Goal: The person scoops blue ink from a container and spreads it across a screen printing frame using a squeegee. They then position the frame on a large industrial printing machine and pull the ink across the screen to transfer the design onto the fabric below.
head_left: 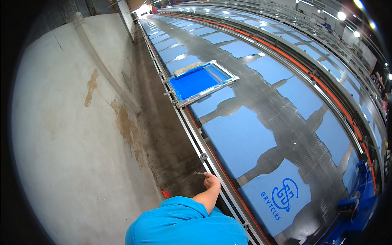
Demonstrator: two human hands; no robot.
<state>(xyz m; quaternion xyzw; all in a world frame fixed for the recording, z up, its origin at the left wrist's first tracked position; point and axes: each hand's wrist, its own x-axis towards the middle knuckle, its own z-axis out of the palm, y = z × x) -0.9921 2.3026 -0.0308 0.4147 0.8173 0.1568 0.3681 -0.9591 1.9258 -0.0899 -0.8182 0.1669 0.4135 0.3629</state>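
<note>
My left hand [211, 179] is closed over the side rail of a long printing table, its fingers pinched on a small thin, pale, jagged strip [199, 173]. What the strip is, I cannot make out. A bright blue short sleeve covers the upper arm. To the right of the hand, light blue fabric pieces [241, 132] lie flat on the dark table [265, 110]. The nearest piece [255, 196] bears a dark blue printed emblem with lettering. Farther up the table rests a framed printing screen [200, 83] with blue ink. My right hand is out of view.
A metal rail [192, 141] with small stops runs along the table's left edge. Beyond a narrow floor strip [157, 126] stands a pale, stained wall [69, 122]. Blue machinery [355, 208] sits at the near right. More long tables with blue pieces stretch away at right.
</note>
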